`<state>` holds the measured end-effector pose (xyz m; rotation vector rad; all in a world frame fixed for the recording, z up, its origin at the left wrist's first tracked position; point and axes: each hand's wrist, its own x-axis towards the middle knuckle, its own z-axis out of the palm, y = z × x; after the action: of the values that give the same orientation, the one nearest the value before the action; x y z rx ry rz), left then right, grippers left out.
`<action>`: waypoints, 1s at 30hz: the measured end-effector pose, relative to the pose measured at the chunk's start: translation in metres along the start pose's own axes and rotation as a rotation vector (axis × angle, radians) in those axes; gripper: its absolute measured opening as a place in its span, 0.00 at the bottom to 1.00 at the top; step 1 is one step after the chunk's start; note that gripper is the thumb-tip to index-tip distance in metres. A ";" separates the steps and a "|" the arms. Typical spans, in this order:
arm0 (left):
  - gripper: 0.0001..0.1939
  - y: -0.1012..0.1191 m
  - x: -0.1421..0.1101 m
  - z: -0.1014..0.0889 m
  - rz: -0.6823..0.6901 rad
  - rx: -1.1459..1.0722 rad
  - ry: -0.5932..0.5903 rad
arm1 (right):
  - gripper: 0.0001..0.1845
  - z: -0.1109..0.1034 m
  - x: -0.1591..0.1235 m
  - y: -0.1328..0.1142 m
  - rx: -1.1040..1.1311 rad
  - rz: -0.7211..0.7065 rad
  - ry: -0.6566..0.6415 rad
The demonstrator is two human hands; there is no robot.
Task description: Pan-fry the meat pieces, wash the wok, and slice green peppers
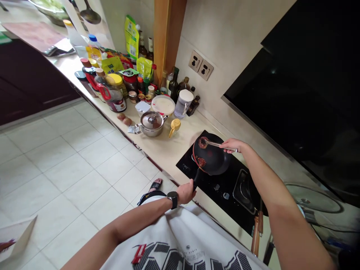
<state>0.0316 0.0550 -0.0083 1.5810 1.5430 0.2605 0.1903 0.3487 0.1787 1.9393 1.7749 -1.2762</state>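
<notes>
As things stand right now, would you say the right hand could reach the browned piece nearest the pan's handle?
Probably yes: the right hand holds metal tongs over the pan, their tips at the other browned piece, and nothing visible blocks the way to the handle-side piece.

that's a loose white shirt (180, 228) they have on, the cloth creased and bunching in soft folds. big blocky black shapes (160, 257) run across the front, patterned with a fine dark texture, with a line of small, faint print (187, 252) among them and a bright red patch (139, 254) to one side. both forearms are bare. just above the left hand (185, 192) sits a watch (172, 199), round and dark-faced on a black strap. lower down i can see black legwear (147, 197) and an open-toed black slipper (156, 184) with pale marks on its band
</notes>
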 end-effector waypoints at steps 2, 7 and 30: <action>0.23 -0.001 0.001 0.002 0.021 0.000 0.000 | 0.14 -0.004 -0.001 0.000 0.009 0.001 -0.016; 0.22 -0.003 0.002 0.006 0.024 -0.032 0.009 | 0.12 0.004 -0.003 0.041 0.206 0.016 -0.004; 0.19 0.004 0.001 -0.007 0.027 0.153 -0.048 | 0.15 0.093 -0.022 0.095 -0.179 -0.075 0.531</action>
<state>0.0295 0.0592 -0.0019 1.7158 1.5356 0.1208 0.2362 0.2480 0.1028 2.2628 2.1230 -0.6160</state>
